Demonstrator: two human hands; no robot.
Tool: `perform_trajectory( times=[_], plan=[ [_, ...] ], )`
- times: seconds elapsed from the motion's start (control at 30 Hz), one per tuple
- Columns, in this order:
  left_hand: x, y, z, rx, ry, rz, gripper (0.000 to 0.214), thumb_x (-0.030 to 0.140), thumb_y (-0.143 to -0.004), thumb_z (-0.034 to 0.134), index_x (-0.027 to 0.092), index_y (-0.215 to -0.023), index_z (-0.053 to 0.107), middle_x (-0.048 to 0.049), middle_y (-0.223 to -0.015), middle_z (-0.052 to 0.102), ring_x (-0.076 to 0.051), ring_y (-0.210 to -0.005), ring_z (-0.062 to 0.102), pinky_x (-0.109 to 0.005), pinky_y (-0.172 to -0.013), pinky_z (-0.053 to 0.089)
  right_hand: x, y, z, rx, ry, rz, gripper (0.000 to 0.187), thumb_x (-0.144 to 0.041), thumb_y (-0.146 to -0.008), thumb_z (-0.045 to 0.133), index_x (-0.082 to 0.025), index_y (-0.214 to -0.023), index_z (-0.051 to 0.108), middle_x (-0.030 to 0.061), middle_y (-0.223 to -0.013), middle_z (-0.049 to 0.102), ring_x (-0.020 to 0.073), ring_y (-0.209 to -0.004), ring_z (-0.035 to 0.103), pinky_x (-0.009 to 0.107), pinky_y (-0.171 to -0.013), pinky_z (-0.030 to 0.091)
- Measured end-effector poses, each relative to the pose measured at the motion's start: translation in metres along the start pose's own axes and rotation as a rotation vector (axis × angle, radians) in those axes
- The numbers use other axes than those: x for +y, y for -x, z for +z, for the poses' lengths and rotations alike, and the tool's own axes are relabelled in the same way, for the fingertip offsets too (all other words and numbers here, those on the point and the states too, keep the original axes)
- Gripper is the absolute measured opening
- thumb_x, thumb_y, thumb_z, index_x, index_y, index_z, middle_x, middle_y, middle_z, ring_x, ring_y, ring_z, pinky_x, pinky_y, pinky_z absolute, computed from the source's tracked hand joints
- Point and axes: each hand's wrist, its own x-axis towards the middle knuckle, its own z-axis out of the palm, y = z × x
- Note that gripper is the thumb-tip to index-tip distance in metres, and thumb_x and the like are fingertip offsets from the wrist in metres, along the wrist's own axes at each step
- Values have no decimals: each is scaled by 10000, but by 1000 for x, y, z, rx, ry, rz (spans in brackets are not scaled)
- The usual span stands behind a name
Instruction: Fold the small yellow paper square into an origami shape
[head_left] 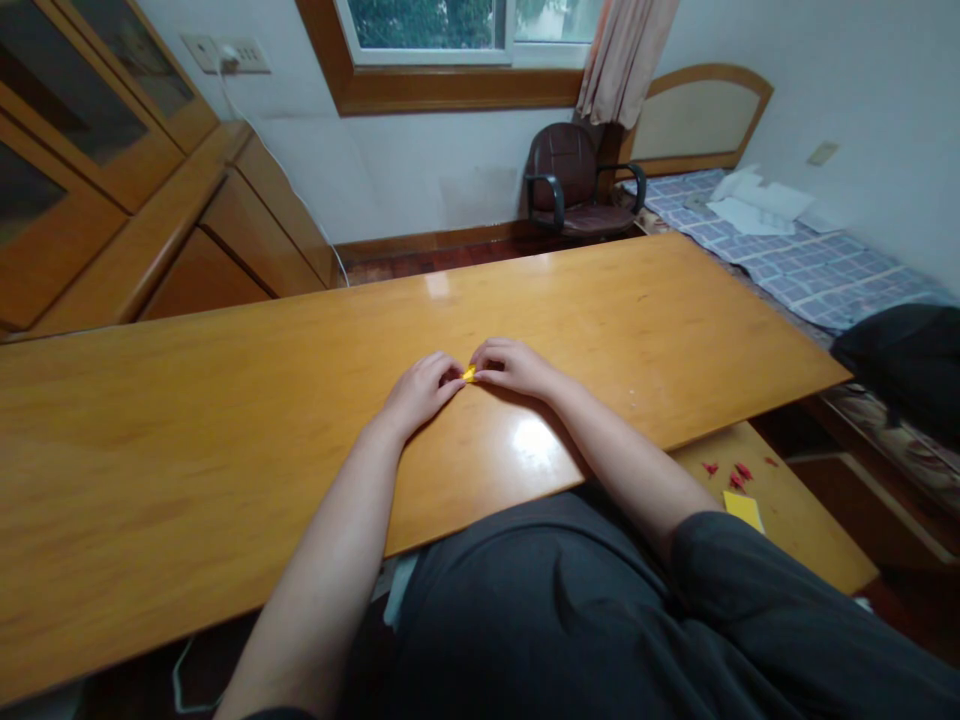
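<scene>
Paper (469,375), yellow and seemingly folded, is pinched by left hand (421,393) and right hand (519,367)

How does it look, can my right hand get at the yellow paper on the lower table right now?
Probably yes: the yellow paper shows beside your right sleeve, nothing visible on top. But your right hand is on the small yellow piece and would have to let go first.
</scene>
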Motion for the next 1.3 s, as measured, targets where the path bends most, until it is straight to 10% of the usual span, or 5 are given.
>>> perform_trajectory(
  times=[0.17,1.3],
  plan=[
    [-1,-1,2,17,29,-3,188,361,-923,586,213,-1004,668,-34,-888,637,-184,-834,610,-308,-756,476,0,0,0,1,6,95,256,-254,-846,729,-165,-1083,690,64,-988,710,158,-867,628,287,-811,491],
    [7,-2,6,71,-15,-22,174,383,-887,653,212,-871,681,-30,-880,632,-188,-837,607,-300,-753,464,3,1,-1,30,28,29,101,-214,-842,689,-173,-921,736,40,-893,649,151,-824,607,279,-791,486]
  ],
)
